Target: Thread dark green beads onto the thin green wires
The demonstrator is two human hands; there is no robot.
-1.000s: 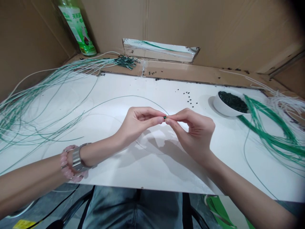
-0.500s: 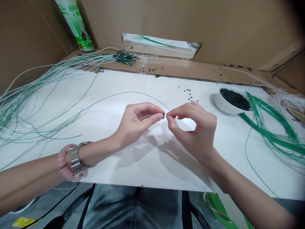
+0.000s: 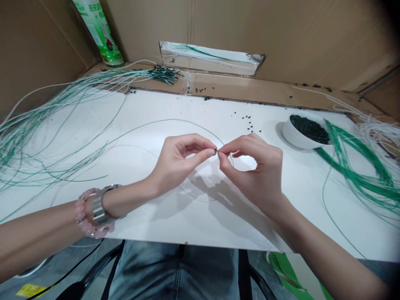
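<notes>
My left hand [image 3: 184,160] pinches a tiny dark green bead [image 3: 216,151] between thumb and index finger, above the middle of the white table [image 3: 150,225]. Just right of it, the thumb and index finger of my right hand [image 3: 254,166] are pressed together, their tips nearly touching the left ones. What they pinch is too small to make out clearly. A thin green strand [image 3: 175,120] arcs over the table behind my hands and comes down by my right fingers. A fainter pale strand curves on the table below.
A white bowl [image 3: 292,135] of dark beads stands at the right, beside green strands [image 3: 359,166] and white strands [image 3: 381,133]. Long strands [image 3: 40,112] with beaded ends [image 3: 164,75] lie at the left. Loose beads dot the back. A green bottle [image 3: 103,37] stands against the cardboard wall [image 3: 225,25].
My right fingertips have moved slightly left, closing the small gap to my left fingertips. The bead between them sits a little farther right. The rest looks the same apart from a slight view shift.
</notes>
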